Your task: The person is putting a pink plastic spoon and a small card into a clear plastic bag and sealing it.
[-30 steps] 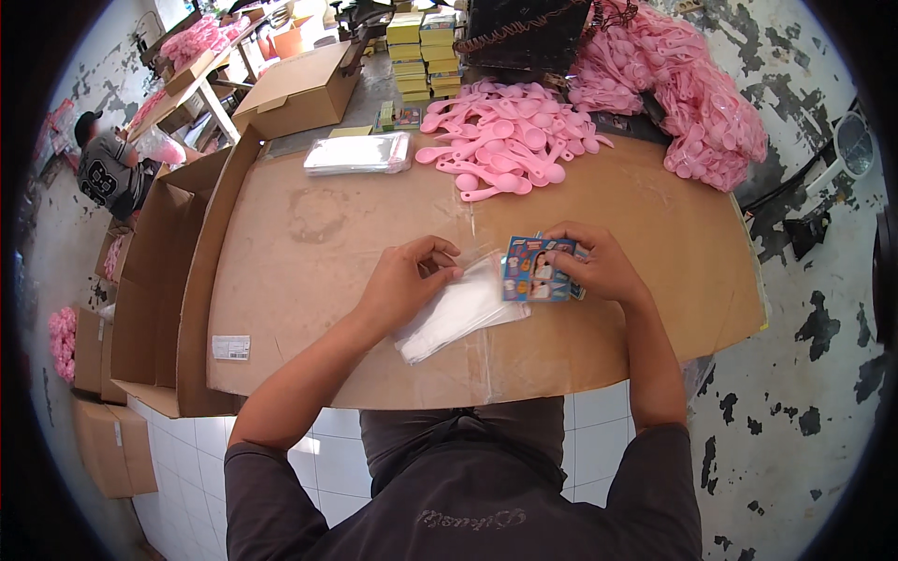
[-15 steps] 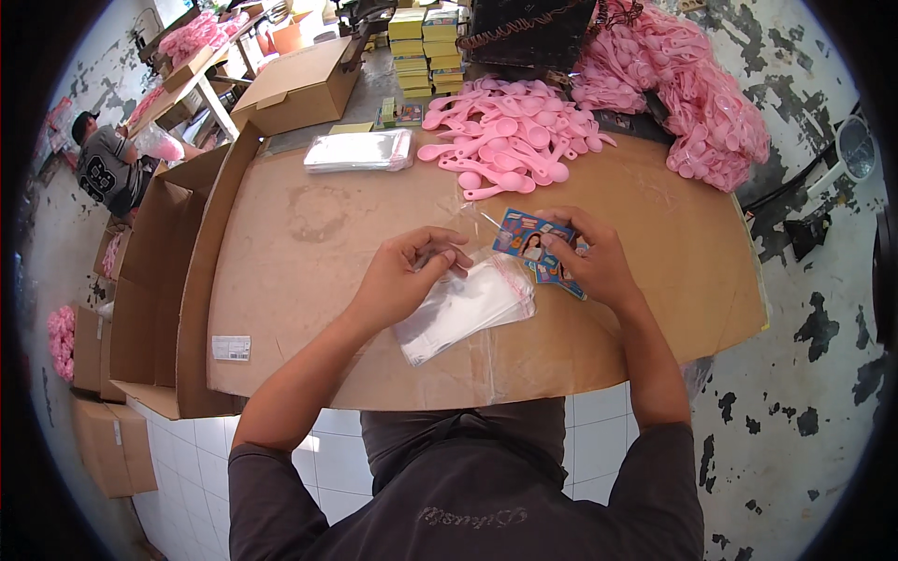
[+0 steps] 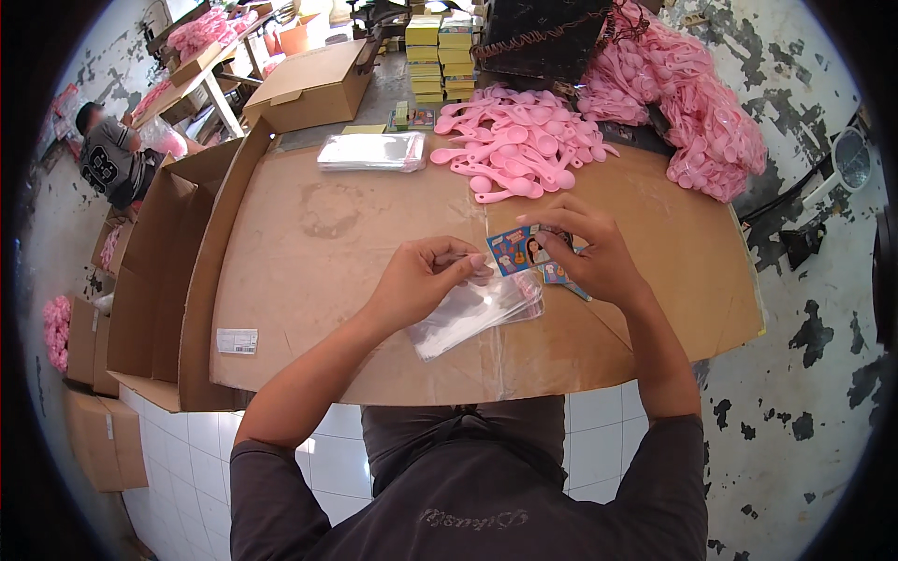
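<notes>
My right hand (image 3: 599, 254) pinches a blue picture card (image 3: 513, 251) printed with a person and small drawings. Beneath that hand, more blue cards (image 3: 558, 274) lie on the cardboard, partly covered by my fingers. My left hand (image 3: 426, 279) is closed, thumb against fingertips, at the card's left corner. It seems to grip the edge of a clear plastic bag, though the film is hard to make out. Below both hands a fanned stack of clear plastic bags (image 3: 468, 316) rests on the cardboard tabletop (image 3: 309, 280).
Pink plastic scoops (image 3: 524, 140) are heaped at the far side, with bagged ones (image 3: 716, 140) to their right. A second bag stack (image 3: 371, 151) lies at the far left. Open cardboard boxes (image 3: 164, 271) line the left edge. Card stacks (image 3: 440, 56) stand behind. A person (image 3: 112, 154) sits far left.
My left hand has closed its fingers and moved right, up to the card. The card in my right hand has tilted and its left end now meets my left fingertips.
</notes>
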Motion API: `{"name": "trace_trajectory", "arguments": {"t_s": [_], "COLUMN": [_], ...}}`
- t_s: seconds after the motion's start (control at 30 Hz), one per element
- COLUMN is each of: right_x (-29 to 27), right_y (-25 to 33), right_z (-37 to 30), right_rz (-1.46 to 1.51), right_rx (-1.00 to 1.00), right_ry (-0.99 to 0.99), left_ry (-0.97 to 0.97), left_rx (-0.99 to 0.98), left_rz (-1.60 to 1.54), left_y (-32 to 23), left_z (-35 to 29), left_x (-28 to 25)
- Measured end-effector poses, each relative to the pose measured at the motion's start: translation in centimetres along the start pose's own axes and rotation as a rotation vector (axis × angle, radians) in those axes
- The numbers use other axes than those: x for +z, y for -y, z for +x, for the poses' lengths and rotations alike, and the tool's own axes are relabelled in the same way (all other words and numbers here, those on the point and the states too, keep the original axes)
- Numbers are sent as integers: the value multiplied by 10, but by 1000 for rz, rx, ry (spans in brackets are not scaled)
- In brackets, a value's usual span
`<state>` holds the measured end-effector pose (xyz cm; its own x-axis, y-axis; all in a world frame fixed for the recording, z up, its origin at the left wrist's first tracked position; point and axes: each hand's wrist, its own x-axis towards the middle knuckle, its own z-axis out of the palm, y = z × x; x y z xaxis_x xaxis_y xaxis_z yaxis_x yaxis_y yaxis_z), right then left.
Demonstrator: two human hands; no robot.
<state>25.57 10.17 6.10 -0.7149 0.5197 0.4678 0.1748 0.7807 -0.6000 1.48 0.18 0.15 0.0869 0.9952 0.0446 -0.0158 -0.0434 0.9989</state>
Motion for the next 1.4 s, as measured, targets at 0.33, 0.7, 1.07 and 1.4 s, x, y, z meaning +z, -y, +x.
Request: {"name": "trace_trajectory", "arguments": {"t_s": [0.33,0.7,1.07,1.4], "right_x": [12,8,13,9], "right_y": [-1,7,3,4], "right_z": [8,14,13,14], "right_rz": [98,0,56,64], "right_rx": [16,-73,-79,-51], "right_ry": [-217,36,-148,-187], "left_ry": [22,-11,-1,-4], "left_rx": [16,81,41,56], "left_rz": [-57,125,-66,-56], "left_y": [-2,1,0,0], "left_z": [-2,-3,-3,-4], "left_x": [0,-2,0,1]}}
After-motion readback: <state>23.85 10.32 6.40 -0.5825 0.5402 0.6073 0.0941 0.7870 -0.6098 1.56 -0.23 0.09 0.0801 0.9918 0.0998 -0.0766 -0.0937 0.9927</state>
